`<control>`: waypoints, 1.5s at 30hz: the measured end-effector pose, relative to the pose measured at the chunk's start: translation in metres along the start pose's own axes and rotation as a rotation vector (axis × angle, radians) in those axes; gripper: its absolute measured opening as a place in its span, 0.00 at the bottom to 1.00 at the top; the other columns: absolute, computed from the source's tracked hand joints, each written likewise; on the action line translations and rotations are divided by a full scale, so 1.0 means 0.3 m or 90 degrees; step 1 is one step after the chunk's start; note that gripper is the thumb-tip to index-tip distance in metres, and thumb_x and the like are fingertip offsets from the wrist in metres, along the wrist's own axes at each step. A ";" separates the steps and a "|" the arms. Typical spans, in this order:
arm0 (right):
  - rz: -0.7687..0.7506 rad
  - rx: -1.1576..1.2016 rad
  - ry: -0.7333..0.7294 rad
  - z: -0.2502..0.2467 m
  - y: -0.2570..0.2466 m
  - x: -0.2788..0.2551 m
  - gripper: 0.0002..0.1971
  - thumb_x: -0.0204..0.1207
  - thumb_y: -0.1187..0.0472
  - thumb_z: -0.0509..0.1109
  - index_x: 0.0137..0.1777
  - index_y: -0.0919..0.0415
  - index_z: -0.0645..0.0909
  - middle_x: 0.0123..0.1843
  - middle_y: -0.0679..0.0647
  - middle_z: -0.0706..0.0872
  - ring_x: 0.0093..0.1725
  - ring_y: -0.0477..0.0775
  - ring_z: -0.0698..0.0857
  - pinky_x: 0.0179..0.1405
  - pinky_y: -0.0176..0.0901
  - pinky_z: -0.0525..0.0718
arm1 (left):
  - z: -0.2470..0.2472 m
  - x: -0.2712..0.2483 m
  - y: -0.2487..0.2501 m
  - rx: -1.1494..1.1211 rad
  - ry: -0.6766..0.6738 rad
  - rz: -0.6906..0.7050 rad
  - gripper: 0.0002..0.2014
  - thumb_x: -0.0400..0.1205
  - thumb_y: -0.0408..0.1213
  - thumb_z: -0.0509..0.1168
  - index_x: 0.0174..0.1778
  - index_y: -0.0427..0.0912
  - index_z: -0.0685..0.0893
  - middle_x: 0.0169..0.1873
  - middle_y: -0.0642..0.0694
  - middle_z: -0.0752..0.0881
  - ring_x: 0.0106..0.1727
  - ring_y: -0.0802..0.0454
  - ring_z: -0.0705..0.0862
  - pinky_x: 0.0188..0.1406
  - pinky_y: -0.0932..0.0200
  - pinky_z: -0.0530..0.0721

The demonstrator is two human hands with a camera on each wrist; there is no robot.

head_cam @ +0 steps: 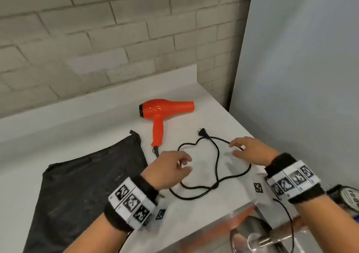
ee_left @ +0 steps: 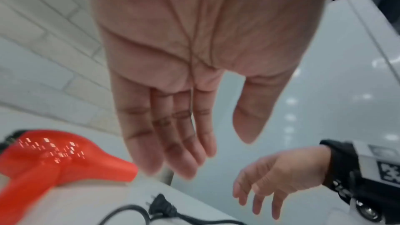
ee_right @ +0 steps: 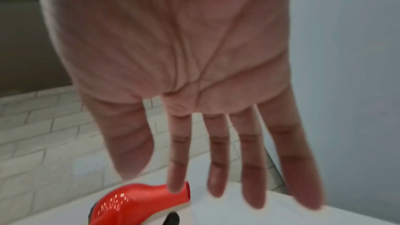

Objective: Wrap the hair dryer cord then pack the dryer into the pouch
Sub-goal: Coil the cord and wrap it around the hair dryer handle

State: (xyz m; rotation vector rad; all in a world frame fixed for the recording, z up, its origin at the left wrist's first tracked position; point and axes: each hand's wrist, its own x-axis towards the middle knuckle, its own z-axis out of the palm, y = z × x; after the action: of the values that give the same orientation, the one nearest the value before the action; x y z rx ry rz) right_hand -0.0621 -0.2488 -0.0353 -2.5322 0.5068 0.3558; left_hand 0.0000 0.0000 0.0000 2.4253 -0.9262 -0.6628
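- While the cord lies in loose loops on the counter, its plug sits near the dryer handle — thin, limp, likely springy, so best gathered from the handle end
- Dryer lies on its side behind the cord; rigid, probably light — take it by the handle
- Left hand hovers over the loops, fingers relaxed, holding nothing
- Right hand spread, empty, at the cord's right bend
- Pouch lies flat, left

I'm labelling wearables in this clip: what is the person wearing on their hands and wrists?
The left hand and right hand are bare. Each wrist carries a black cuff wrapped by a white band printed with square black-and-white markers. No sleeves show.
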 end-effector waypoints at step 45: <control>-0.124 0.249 -0.074 0.025 -0.021 0.076 0.13 0.82 0.66 0.56 0.39 0.56 0.77 0.33 0.51 0.76 0.34 0.54 0.77 0.36 0.39 0.77 | 0.086 0.347 0.081 -0.271 0.157 0.081 0.13 0.83 0.32 0.54 0.51 0.33 0.84 0.42 0.45 0.86 0.39 0.62 0.78 0.40 0.69 0.73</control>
State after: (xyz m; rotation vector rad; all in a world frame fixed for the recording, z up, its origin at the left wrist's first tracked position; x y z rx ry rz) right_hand -0.0401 -0.2461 -0.0464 -2.1453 0.2527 0.2964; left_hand 0.0419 -0.0957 -0.0345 1.9973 -0.7436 -0.4480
